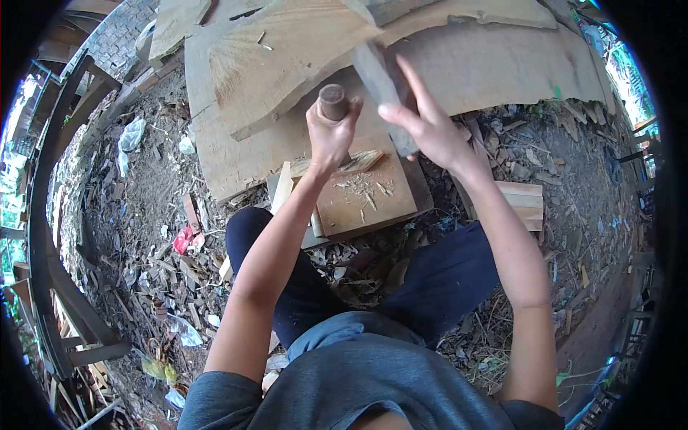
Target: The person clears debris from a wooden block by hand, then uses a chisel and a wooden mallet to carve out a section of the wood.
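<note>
My left hand (331,140) is wrapped around the upright handle of a chisel (333,100), whose round top shows above the fist. The chisel's lower end meets a narrow piece of wood (365,162), though the tip is hidden. That piece lies across a low wooden work block (373,204) strewn with chips (367,192). To the right and higher up, my right hand (426,129) grips a thick wooden bar (376,75), blurred by motion. Its thumb and one finger are stretched out along the bar; the other fingers are mostly hidden.
Large wooden slabs (502,64) lie just beyond the work block. Wood scraps and litter cover the ground, with a red plastic wrapper (186,240) at left. A small board (523,201) lies right of the block. My knees (459,261) flank the block.
</note>
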Demonstrator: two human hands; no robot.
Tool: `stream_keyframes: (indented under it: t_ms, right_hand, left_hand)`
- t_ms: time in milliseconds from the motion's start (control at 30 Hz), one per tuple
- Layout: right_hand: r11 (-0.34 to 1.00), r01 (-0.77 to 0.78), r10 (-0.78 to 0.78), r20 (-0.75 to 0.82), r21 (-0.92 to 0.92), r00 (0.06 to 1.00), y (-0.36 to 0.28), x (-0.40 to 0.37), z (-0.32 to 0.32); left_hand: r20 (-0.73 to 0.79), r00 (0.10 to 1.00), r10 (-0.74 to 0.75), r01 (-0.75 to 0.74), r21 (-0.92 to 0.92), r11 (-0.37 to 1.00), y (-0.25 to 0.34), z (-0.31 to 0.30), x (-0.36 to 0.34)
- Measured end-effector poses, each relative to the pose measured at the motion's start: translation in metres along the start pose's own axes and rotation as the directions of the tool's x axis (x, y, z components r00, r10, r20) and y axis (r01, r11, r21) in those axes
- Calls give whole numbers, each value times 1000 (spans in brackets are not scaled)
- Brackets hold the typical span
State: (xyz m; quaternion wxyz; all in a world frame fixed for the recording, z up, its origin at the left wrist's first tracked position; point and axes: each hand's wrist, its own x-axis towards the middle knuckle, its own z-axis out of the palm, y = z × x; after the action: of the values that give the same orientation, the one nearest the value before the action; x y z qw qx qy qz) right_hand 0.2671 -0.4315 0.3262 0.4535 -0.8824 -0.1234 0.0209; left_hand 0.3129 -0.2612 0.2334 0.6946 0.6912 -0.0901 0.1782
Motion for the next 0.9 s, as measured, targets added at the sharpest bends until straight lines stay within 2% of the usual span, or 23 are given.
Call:
stream_keyframes:
  t_ms: [33, 100, 133, 167, 233, 300, 333, 400, 467, 533, 567, 600, 667, 700, 733, 800, 900]
  right_hand:
    - [991, -135, 134, 49, 7, 990, 14, 0, 2]
    - [909, -254, 337, 225, -331, 914, 40, -1, 12]
    - [799, -226, 428, 263, -557, 864, 53, -3, 19]
    - [771, -186, 432, 285, -609, 856, 66, -7, 29]
    - [705, -106, 457, 334, -701, 824, 78, -18, 45]
    - [722, -132, 471, 342, -679, 813, 77, -18, 46]
    - [724, -160, 490, 336, -671, 805, 76, -19, 45]
    - [718, -155, 471, 311, -678, 825, 82, -20, 46]
    - [730, -141, 455, 321, -668, 831, 84, -23, 48]
    - [739, -168, 463, 312, -653, 830, 87, -24, 47]
    - [740, -160, 462, 321, -653, 826, 88, -24, 47]
    - [743, -147, 458, 336, -653, 823, 88, -25, 47]
    - [758, -151, 453, 346, -635, 821, 90, -24, 48]
    - [767, -153, 449, 351, -623, 821, 90, -23, 47]
    - [767, -153, 447, 349, -623, 823, 89, -22, 46]
    - [752, -168, 476, 349, -637, 808, 86, -22, 46]
    - [758, -168, 468, 347, -630, 813, 88, -23, 47]
  left_hand:
    - [4, 1000, 7, -7, 8, 1000, 6, -6, 1]
    - [8, 992, -123, 123, -115, 986, 21, -12, 1]
    - [6, 992, -123, 123, -102, 987, 18, -16, 3]
    - [42, 989, -145, 150, -149, 977, 20, -19, 3]
    - [76, 982, -173, 185, -180, 966, 23, -27, 6]
    - [372, 905, -208, 277, -142, 950, 27, -36, 10]
    - [380, 900, -215, 284, -134, 949, 26, -39, 10]
    - [571, 793, -212, 311, -80, 947, 25, -36, 16]
    - [584, 778, -233, 356, -104, 929, 40, -24, 15]
    - [534, 788, -306, 449, -160, 879, 53, -14, 14]
    - [426, 871, -243, 317, -113, 941, 52, -8, 14]
    - [431, 867, -249, 323, -107, 940, 50, -3, 14]
    - [208, 969, -130, 153, -102, 983, 47, 6, 18]
    - [132, 984, -120, 133, -96, 986, 45, 10, 20]
    - [132, 984, -117, 130, -96, 987, 42, 13, 24]
    - [-8, 990, -144, 142, -129, 981, 32, 19, 27]
    - [-84, 985, -151, 140, -125, 982, 21, 23, 29]
